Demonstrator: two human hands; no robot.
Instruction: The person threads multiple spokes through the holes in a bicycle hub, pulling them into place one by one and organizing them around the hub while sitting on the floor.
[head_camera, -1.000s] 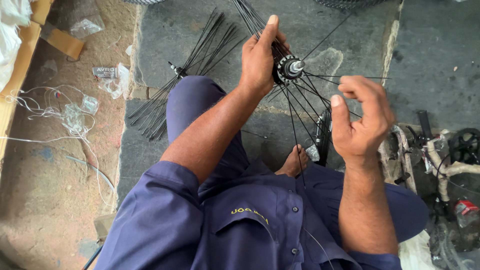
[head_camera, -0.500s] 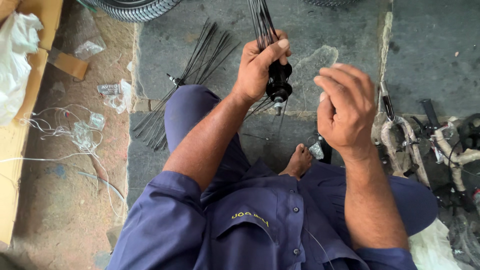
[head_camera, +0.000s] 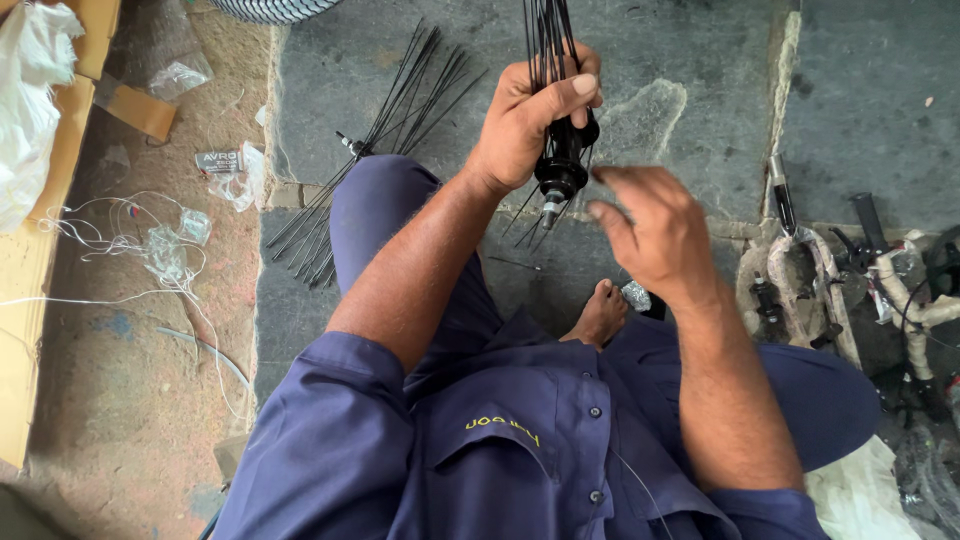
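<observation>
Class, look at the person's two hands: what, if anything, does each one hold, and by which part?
The left hand grips a black wheel hub around its upper body, where the gathered spokes rise from it. The right hand holds nothing visible, open just beside the hub's lower end.

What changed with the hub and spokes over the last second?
The left hand turned the black hub upright, so its spokes, earlier fanned out, now bunch upward. The right hand let go of its spoke and hovers open beside the hub. The loose spokes on the floor stayed put.
</observation>
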